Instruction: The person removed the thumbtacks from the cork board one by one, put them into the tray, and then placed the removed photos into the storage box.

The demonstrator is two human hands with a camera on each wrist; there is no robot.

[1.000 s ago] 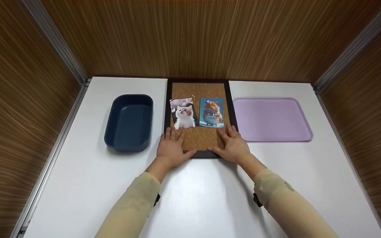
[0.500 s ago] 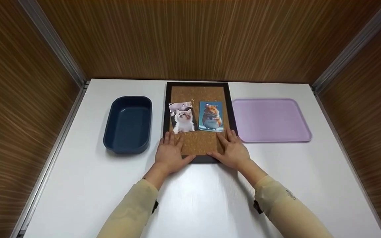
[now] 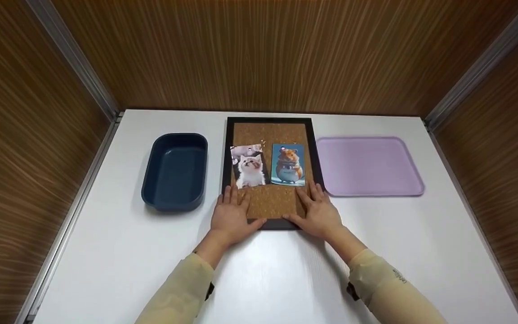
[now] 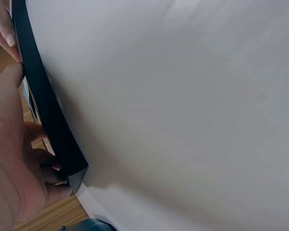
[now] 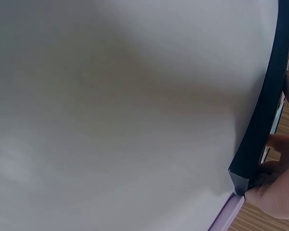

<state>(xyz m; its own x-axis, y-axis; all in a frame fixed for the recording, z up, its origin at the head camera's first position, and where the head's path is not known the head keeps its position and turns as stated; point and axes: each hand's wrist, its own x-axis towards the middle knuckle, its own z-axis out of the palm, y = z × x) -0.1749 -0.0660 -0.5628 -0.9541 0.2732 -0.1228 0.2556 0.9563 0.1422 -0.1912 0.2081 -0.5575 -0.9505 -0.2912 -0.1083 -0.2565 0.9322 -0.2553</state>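
Observation:
A cork board (image 3: 270, 204) with a black frame lies on the white table in the head view. Two picture cards are fixed to it: a slightly tilted kitten card (image 3: 251, 168) on the left and a straighter hamster card (image 3: 288, 166) on the right. My left hand (image 3: 232, 220) rests over the board's near left corner, fingers spread forward, thumb along the front edge. The near right corner lies under my right hand (image 3: 319, 216), its thumb pointing inward. Both wrist views show the black frame edge (image 4: 48, 96) with fingers and thumb against it.
To the left of the board stands a deep dark blue container (image 3: 176, 173). A flat light purple tray (image 3: 369, 166) lies close to its right side. Wood-grain walls (image 3: 268, 54) rise behind the white table (image 3: 259, 279) and at both sides.
The board has slid a little toward me along with both hands, leaving a wider strip of table behind it. The head view has also shifted slightly.

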